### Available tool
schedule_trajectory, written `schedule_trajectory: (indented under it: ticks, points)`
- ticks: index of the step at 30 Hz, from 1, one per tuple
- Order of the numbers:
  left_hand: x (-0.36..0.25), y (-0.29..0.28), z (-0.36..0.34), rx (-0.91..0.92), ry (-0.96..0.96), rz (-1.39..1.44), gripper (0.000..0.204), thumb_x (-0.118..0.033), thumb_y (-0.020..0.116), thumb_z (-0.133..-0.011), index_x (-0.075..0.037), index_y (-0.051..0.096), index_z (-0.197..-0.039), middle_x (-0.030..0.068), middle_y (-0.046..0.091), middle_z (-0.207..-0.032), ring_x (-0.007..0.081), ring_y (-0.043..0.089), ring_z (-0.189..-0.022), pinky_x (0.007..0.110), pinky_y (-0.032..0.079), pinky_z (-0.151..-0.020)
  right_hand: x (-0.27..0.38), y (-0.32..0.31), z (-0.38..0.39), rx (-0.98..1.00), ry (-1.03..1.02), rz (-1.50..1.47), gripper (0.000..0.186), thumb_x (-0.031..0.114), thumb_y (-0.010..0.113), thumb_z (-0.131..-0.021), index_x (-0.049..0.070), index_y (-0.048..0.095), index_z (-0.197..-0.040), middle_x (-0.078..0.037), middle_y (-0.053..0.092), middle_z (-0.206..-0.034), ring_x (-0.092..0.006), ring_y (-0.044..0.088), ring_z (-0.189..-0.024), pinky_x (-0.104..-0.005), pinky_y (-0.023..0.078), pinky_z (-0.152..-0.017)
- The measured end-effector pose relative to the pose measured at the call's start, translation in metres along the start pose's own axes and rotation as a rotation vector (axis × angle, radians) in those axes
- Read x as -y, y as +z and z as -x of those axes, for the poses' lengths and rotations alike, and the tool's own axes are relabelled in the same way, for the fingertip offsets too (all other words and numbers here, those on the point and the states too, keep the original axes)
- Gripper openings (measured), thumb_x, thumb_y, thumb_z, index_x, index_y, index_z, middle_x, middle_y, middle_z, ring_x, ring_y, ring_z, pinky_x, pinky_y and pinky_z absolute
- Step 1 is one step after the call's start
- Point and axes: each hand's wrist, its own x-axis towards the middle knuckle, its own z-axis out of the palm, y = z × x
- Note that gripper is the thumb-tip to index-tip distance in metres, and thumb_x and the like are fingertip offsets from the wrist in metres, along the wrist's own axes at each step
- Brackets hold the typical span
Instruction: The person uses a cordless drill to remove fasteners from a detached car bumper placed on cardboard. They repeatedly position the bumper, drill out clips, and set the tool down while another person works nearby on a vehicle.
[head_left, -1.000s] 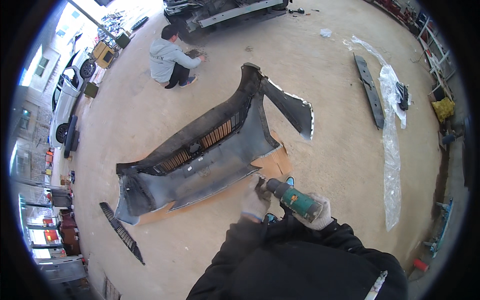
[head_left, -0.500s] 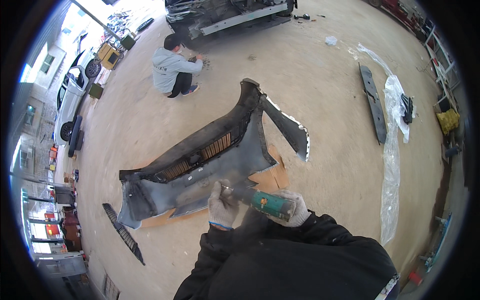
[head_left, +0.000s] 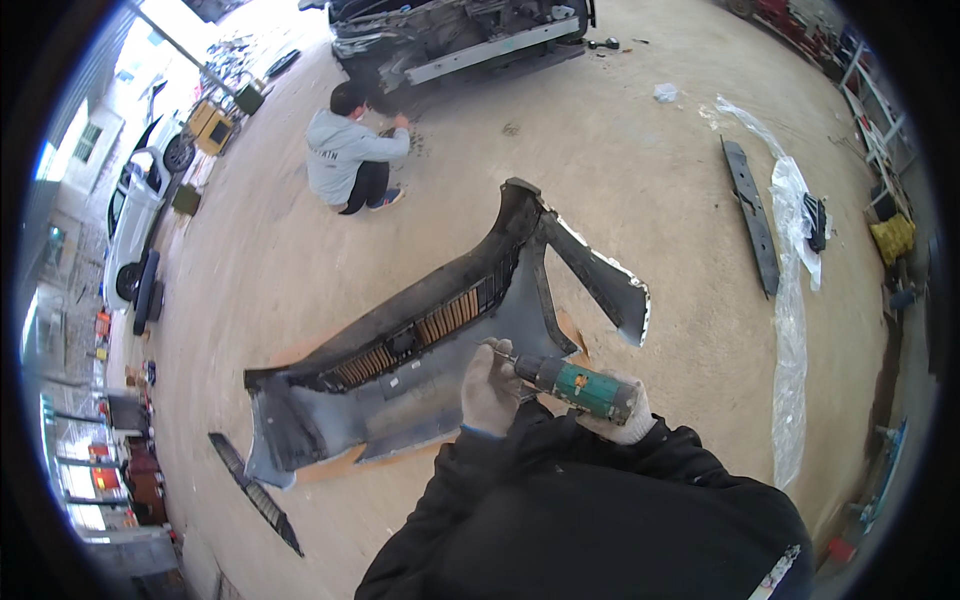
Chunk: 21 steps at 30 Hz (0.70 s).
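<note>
My gloved right hand (head_left: 625, 412) is wrapped round a green and black power drill (head_left: 585, 388), whose nose points left. At its front end my gloved left hand (head_left: 488, 392) is closed, fingertips together by the thin bit. Whatever those fingers pinch is too small to make out. Both hands are held in front of my body, over the near side of a large car bumper cover (head_left: 420, 395). The bumper lies on the floor with its grey inner face showing and a black slatted grille (head_left: 450, 315) along its middle.
Brown cardboard (head_left: 335, 467) lies under the bumper. A slatted black strip (head_left: 257, 492) rests to the left. Far off, a person in a grey hoodie (head_left: 340, 155) squats by a stripped car front (head_left: 490, 50). To the right are a dark panel (head_left: 752, 215) and plastic film (head_left: 790, 380).
Both hands have moved right and slightly up with the drill, closer to the bumper's right part. The whole view has shifted a little. The squatting person's arm has moved slightly.
</note>
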Motion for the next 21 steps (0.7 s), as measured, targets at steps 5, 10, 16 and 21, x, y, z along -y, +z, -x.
schedule_trajectory:
  ticks: [5,10,16,21]
  points:
    - [-0.031,0.002,-0.051,0.106,-0.087,0.007,0.015,-0.027,0.057,-0.105,-0.015,0.063,-0.111,0.0001,0.068,-0.104,0.0101,0.061,-0.079,0.032,0.051,-0.073,0.015,0.016,-0.044,0.074,0.061,0.016,0.041,0.012,0.085,-0.079,0.003,0.067,-0.114,-0.005,0.073,-0.101,-0.0124,0.069,-0.093,-0.0291,0.056,-0.082]
    - [-0.043,-0.006,-0.104,0.063,-0.203,-0.019,0.017,-0.033,0.057,-0.105,-0.018,0.065,-0.106,-0.0048,0.064,-0.092,0.0138,0.060,-0.085,0.043,0.052,-0.088,0.029,0.032,-0.070,0.083,0.052,0.062,0.036,0.009,0.082,-0.084,0.006,0.067,-0.116,-0.005,0.073,-0.104,-0.0122,0.069,-0.095,-0.0298,0.056,-0.085]
    - [-0.034,0.009,-0.139,0.231,-0.356,-0.041,0.018,-0.027,0.057,-0.104,-0.012,0.061,-0.113,0.0006,0.068,-0.107,0.0066,0.059,-0.076,0.024,0.051,-0.069,0.014,0.042,-0.069,-0.017,0.143,0.157,0.044,0.016,0.083,-0.084,0.006,0.065,-0.123,-0.005,0.073,-0.108,-0.0168,0.071,-0.098,-0.0316,0.056,-0.087]
    - [-0.024,0.044,-0.139,0.088,-0.405,-0.243,0.022,-0.027,0.054,-0.105,-0.011,0.061,-0.118,0.0029,0.064,-0.098,0.0183,0.062,-0.086,0.034,0.054,-0.078,-0.047,0.037,-0.071,0.013,0.249,-0.315,0.042,0.017,0.074,-0.091,0.004,0.061,-0.130,-0.011,0.066,-0.127,-0.0232,0.065,-0.116,-0.0356,0.052,-0.099]
